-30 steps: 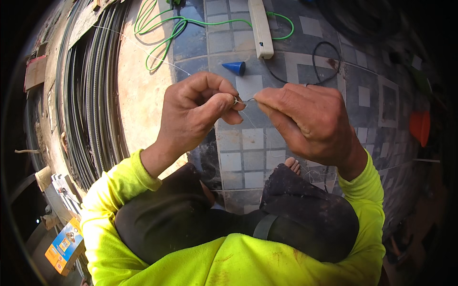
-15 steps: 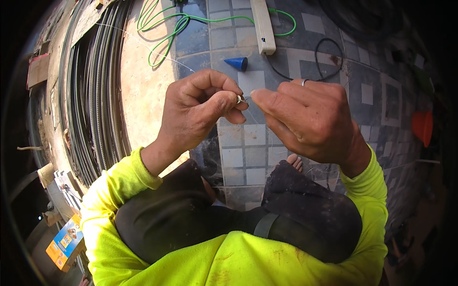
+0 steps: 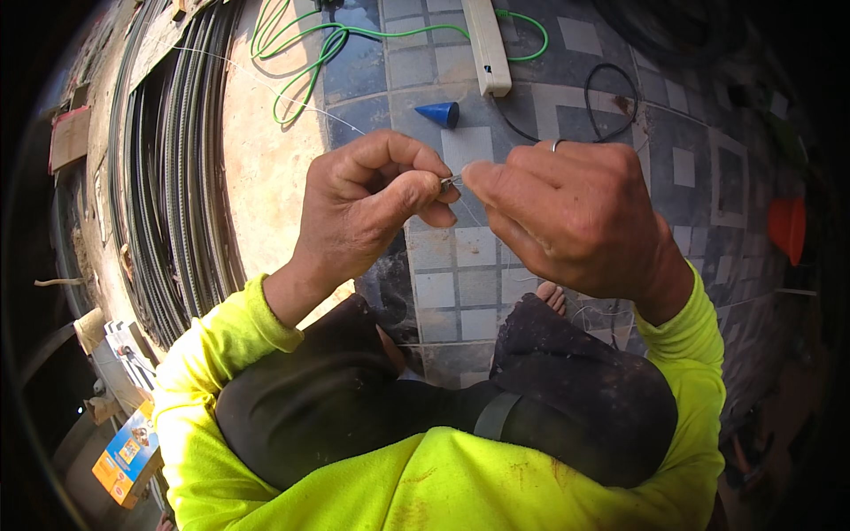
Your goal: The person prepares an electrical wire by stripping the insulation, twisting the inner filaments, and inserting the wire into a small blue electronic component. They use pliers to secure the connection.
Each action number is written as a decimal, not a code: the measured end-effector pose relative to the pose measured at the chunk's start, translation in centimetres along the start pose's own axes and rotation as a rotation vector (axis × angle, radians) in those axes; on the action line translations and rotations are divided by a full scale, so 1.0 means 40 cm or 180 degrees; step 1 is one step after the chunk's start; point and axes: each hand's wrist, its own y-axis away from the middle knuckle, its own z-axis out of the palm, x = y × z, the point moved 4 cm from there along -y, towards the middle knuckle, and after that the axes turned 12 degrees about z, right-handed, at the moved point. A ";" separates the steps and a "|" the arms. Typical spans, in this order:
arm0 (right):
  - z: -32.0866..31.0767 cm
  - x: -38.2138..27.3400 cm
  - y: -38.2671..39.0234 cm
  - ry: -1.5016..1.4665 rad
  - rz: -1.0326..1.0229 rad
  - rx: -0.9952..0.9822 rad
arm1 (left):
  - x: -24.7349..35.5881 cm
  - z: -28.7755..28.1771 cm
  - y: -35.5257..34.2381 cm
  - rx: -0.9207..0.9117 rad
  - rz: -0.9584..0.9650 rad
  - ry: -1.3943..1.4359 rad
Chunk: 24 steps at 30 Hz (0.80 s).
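My left hand [image 3: 367,199] is closed in a pinch, thumb against forefinger, on a small shiny metallic piece [image 3: 449,182] whose exact kind I cannot make out. A thin pale string [image 3: 301,102] runs from the upper left down to behind this hand. Just to the right, my right hand [image 3: 575,217] is closed, its thumb and forefinger tips close to the metallic piece. A fine strand seems to join the two hands, but what lies inside the right fingers is hidden. A blue cone [image 3: 438,114] lies on its side on the floor beyond the hands.
A cream power strip [image 3: 487,53] with a green cord [image 3: 398,34] and a black cable [image 3: 591,97] lies ahead on the tiled floor. Long dark ribbed bars [image 3: 168,177] are stacked at left. An orange-blue box [image 3: 127,456] stands lower left; an orange object [image 3: 785,228] is at right.
My right hand has shifted slightly left, its fingertips nearer the metallic piece. That piece now shows greyer and turned differently. My left hand stays nearly in place.
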 end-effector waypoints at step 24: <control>0.002 -0.001 -0.004 0.0075 -0.0016 -0.0112 | -0.008 0.001 -0.006 0.0344 0.0013 0.0005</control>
